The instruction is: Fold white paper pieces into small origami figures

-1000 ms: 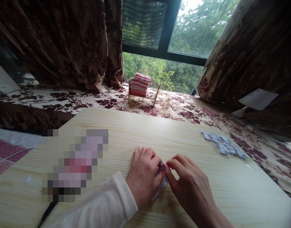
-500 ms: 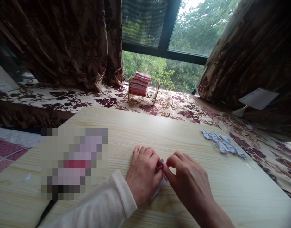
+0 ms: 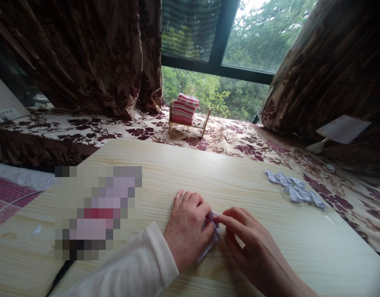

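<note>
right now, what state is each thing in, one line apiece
Bare left hand, thumb pressing down on folded white paper
Folded white paper, partly covered
Bare right hand, index fingertip at the paper, thumb apart
Small folded white paper pieces, clustered on the pale wooden table
Red-and-white striped cloths, folded, stacked on a small wooden rack
Brown floral fabric curtains, drawn apart
White flat-headed lamp, head tilted, light state unclear
Small white scrap, lying loose

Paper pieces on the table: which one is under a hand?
The paper beneath the left hand; the folded pieces at far right and small scrap at left lie untouched.
</note>
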Motion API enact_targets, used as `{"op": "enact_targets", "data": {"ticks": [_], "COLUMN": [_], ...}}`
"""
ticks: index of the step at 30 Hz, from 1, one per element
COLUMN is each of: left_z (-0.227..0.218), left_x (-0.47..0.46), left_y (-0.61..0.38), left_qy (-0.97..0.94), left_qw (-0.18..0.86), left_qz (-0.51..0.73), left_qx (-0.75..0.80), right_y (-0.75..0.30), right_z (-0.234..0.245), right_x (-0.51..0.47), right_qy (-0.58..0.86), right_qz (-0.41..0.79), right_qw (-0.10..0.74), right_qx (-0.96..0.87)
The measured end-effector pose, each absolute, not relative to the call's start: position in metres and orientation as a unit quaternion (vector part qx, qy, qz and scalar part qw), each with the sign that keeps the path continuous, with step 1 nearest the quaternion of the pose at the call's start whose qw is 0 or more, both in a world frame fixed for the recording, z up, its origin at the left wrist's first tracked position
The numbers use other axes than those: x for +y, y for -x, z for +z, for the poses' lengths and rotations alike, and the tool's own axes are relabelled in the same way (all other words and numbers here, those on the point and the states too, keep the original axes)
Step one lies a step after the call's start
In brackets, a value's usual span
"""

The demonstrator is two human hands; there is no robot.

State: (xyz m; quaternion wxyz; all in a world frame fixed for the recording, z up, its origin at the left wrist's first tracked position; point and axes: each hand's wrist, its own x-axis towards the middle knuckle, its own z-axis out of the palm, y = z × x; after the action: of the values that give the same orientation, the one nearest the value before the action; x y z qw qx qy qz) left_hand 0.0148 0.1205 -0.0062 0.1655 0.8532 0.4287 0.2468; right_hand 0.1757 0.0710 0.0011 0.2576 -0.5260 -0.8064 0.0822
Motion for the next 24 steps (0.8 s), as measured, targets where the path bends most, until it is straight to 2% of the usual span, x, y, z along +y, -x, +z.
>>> {"op": "enact_targets", "data": {"ticks": [9, 24], "left_z": [-0.005, -0.005], "left_x": [0.120, 0.121], "left_y": [-0.014, -0.014], "left_qy": [-0.850, -0.848], "left_qw": [0.177, 0.190], "left_qz": [0.257, 0.267], "left_qx": [0.425, 0.416], "right_y": [-0.183, -0.188], "right_z": [-0.004, 0.001], "right_x": [0.073, 0.082], "right_qy": [0.503, 0.509], "right_qz": [0.084, 0.125], "right_qw": [0.263, 0.214], "right_qx": [-0.819, -0.824]}}
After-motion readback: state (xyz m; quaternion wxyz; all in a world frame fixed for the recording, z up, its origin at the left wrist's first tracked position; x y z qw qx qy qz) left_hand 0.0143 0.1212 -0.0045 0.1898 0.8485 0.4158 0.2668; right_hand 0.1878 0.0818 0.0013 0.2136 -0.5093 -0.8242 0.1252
